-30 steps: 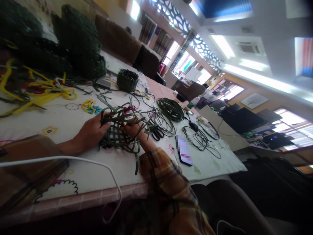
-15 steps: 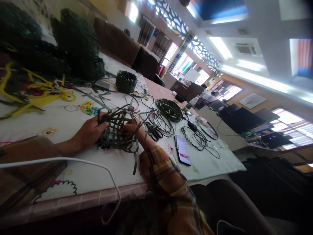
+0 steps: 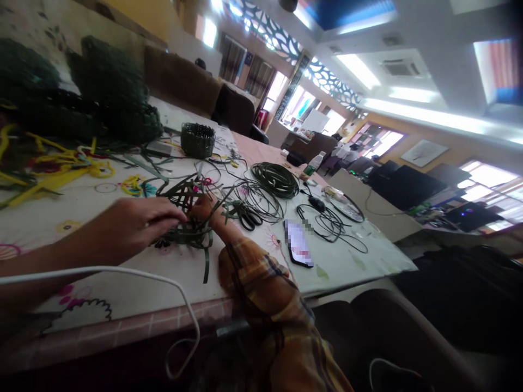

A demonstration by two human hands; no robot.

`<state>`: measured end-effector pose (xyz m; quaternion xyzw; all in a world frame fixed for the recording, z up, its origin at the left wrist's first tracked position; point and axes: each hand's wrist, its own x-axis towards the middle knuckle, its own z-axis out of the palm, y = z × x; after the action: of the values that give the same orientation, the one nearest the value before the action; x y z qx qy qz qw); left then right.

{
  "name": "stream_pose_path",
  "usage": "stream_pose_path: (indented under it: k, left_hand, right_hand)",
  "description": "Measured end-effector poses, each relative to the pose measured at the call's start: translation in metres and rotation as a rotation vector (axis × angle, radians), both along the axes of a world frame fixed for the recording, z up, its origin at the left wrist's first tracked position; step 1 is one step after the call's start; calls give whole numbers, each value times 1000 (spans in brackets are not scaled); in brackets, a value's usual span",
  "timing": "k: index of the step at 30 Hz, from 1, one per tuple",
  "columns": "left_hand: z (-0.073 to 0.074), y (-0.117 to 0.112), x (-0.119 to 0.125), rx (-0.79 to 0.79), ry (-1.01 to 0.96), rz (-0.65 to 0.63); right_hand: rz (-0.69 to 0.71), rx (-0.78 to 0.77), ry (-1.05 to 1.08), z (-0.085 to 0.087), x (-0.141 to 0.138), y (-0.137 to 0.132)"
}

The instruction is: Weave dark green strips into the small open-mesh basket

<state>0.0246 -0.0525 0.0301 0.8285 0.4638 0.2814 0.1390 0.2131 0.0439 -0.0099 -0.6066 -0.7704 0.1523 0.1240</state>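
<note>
Head view — green weave (image 3: 192,237) sits in right fingers (image 3: 198,209) — near left fingers (image 3: 174,216).

Plastic-looking woven strips (image 3: 190,238), smooth phone screen (image 3: 298,244), cloth sleeve (image 3: 265,286)

Bright ceiling lights (image 3: 358,71), dim blurred edges

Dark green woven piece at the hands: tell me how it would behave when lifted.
The woven piece would probably flex, since its weave shows open gaps. It looks light for its size, being made of thin, narrow material. One loose strip trails out from it, so that end might sway or snag.
</note>
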Motion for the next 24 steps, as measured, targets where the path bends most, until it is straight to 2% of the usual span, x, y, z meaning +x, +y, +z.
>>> stream_pose_path:
  k: [1,3,6,9,17,24]
  left_hand:
    - [-1,7,9,-91,72,-53]
    - [-7,26,26,-247,223,-14]
    - [-15,52,42,-300,264,64]
    - [-19,64,47,-325,261,163]
    - [-30,64,55,-283,174,301]
    - [-37,62,56,-268,86,221]
  right_hand:
    - [26,9,3,-1,0,0]
    - [31,4,0,-2,-1,1]
    - [-7,-43,1,-1,-2,2]
    - [-14,-81,52,2,-2,0]
    - [-38,-53,109,-1,-1,2]
    - [-47,-63,77,6,1,-3]
